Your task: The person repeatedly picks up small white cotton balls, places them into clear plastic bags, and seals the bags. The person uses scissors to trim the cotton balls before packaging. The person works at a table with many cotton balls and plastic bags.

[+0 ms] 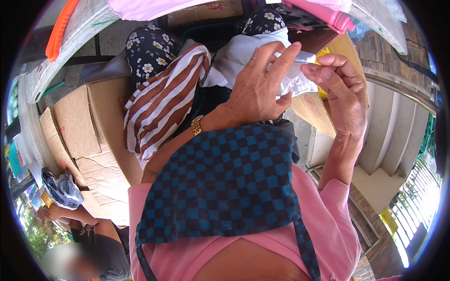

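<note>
My left hand (262,82), with a gold watch (197,125) at its wrist, hovers over my lap with thumb and forefinger spread wide. Other fingers curl down out of sight, and no grip on anything shows. Crinkled clear plastic (298,79), apparently a bag, lies beneath and beside these fingers. To its right is my right hand (342,93), palm turned inward and fingers bent, the tips at the plastic's edge. Whether they pinch it I cannot tell. Underneath, white cloth (228,59) covers part of my lap. A brown-and-white striped cloth (168,105) drapes over my other thigh.
Cardboard boxes stand at my left (81,123) and right (313,109); a yellow item (322,89) shows in the right one. Ahead, a table edge (383,24) bears a pink bottle (334,21) and pink cloth (147,7). Steps (381,130) rise at right. Another person (109,246) sits lower left.
</note>
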The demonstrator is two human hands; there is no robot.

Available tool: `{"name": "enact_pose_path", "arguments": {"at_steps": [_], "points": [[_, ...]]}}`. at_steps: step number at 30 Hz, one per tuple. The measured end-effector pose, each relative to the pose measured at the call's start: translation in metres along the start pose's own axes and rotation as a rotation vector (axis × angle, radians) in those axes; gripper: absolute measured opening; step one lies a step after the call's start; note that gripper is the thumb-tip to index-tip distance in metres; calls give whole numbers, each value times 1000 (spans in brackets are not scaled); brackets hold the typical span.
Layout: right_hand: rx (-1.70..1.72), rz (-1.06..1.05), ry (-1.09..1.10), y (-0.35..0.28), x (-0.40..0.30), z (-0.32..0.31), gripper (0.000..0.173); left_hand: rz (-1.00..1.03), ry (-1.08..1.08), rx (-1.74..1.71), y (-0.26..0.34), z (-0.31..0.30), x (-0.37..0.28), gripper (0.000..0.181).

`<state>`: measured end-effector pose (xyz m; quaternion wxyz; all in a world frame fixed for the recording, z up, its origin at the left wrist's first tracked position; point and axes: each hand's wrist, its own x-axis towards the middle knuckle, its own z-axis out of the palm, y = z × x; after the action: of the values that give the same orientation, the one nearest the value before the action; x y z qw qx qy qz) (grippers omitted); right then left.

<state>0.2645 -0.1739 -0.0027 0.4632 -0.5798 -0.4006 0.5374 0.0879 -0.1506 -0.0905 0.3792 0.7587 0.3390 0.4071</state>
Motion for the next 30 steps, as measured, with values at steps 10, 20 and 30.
{"name": "enact_pose_path", "arguments": {"at_steps": [10,20,30], "points": [[-50,-37,7,-2,3,1,18,-12,8,-21,1,1,0,86],[-116,19,29,-5,-5,4,17,-9,-19,-13,0,3,-2,65],[-166,62,144,0,-26,10,22,78,87,61,-9,1,1,62]]}}
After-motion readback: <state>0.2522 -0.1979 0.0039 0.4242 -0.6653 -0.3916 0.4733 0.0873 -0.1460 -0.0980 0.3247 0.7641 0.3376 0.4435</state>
